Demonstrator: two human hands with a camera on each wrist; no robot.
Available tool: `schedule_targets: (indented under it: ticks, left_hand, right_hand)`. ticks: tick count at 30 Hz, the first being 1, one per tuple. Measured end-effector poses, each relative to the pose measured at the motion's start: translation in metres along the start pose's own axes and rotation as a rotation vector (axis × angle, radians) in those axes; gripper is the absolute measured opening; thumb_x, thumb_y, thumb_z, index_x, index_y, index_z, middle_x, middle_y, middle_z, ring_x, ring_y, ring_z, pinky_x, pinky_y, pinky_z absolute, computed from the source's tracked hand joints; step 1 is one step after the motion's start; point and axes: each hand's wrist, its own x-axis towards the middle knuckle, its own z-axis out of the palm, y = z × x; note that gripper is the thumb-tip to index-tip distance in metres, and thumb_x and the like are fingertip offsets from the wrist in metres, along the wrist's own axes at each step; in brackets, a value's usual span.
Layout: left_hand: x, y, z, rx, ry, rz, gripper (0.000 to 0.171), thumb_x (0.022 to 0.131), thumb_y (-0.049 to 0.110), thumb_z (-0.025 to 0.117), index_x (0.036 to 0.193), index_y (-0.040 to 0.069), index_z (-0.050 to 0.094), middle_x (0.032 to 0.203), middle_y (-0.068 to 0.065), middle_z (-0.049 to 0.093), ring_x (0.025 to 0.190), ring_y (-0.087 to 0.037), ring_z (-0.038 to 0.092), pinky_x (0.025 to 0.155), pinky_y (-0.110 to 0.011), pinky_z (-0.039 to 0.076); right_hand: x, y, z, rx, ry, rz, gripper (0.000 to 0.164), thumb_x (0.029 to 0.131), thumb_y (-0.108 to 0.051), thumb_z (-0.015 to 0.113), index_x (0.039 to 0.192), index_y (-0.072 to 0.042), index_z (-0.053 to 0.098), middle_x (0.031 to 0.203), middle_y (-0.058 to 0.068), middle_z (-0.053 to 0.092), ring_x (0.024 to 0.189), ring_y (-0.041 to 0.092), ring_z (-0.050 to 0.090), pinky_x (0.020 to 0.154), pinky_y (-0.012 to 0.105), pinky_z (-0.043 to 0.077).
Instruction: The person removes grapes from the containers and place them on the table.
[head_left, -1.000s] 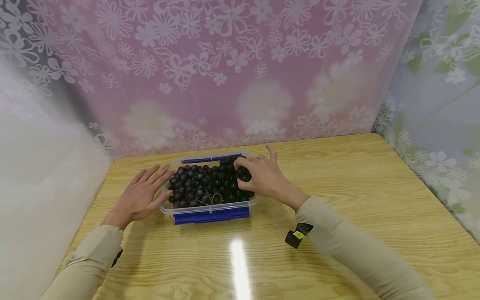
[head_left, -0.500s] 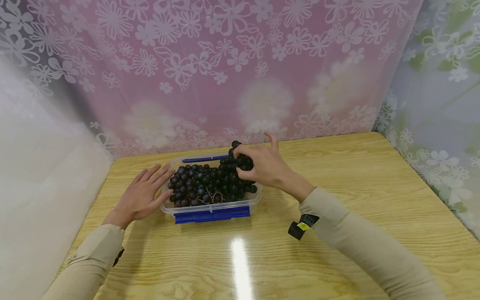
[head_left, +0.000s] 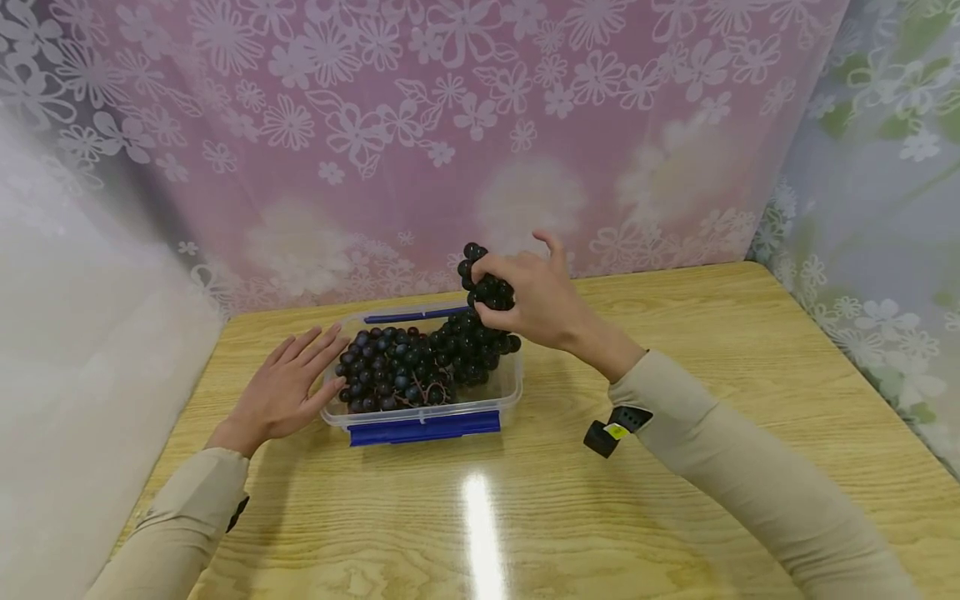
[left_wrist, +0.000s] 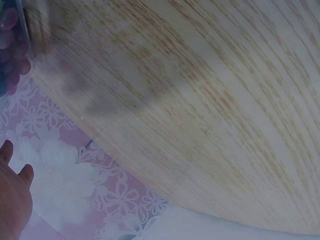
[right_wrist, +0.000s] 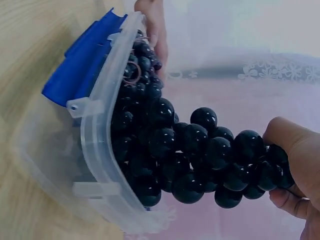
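A clear plastic container (head_left: 512, 392) with blue side latches holds dark grapes (head_left: 382, 367). With thumb and finger curled, my right hand (head_left: 543, 302) pinches the upper end of a black grape bunch (head_left: 468, 337) above the container's right side. The right wrist view shows this bunch (right_wrist: 187, 150) stretching from the fingers down into the container, its lower part still among the other grapes. My left hand (head_left: 279, 390) lies with fingers spread at the container's left rim, touching it. In the left wrist view only part of that hand (left_wrist: 14, 200) appears at the edge.
The container stands on a wood-grain table (head_left: 675, 358). Behind it hangs a pink floral curtain (head_left: 450, 167), and a pale patterned curtain (head_left: 892, 250) borders the right side. A small black device (head_left: 603, 437) is strapped to the right wrist.
My right hand has risen, lifting the black grape bunch partly out of the container and baring some of its right end. The left hand has stayed at the left rim.
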Motion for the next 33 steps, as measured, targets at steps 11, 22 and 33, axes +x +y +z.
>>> schedule_targets:
  ticks: [11,22,33]
  left_hand:
    - [0.000,-0.001,0.000,-0.001,0.000,-0.002,0.062,0.099,0.044,0.045,0.151,0.014,0.031,0.157,-0.004,0.021,0.141,-0.031,0.020,0.113,-0.050,0.013]
    - [0.000,0.001,0.002,-0.012,-0.027,-0.018,0.062,0.100,0.045,0.043,0.152,0.014,0.031,0.158,-0.004,0.019,0.142,-0.031,0.018,0.113,-0.050,0.011]
    - [0.000,0.002,0.001,-0.018,-0.032,-0.026,0.061,0.100,0.042,0.045,0.152,0.013,0.030,0.158,-0.004,0.018,0.142,-0.030,0.017,0.114,-0.049,0.011]
  right_hand:
    - [0.013,0.005,-0.032,0.008,-0.091,0.065,0.025,0.087,-0.031,0.067,0.109,-0.019,0.061,0.093,-0.003,0.067,0.093,0.018,0.060,0.111,0.049,0.008]
    - [0.016,0.010,-0.043,0.199,0.008,-0.020,0.021,0.085,-0.012,0.068,0.103,-0.006,0.059,0.076,0.003,0.051,0.061,0.016,0.040,0.057,0.030,0.034]
    - [0.024,0.012,-0.072,0.161,0.048,-0.048,0.022,0.084,-0.009,0.069,0.103,-0.004,0.059,0.076,0.004,0.054,0.058,0.015,0.040,0.057,0.029,0.033]
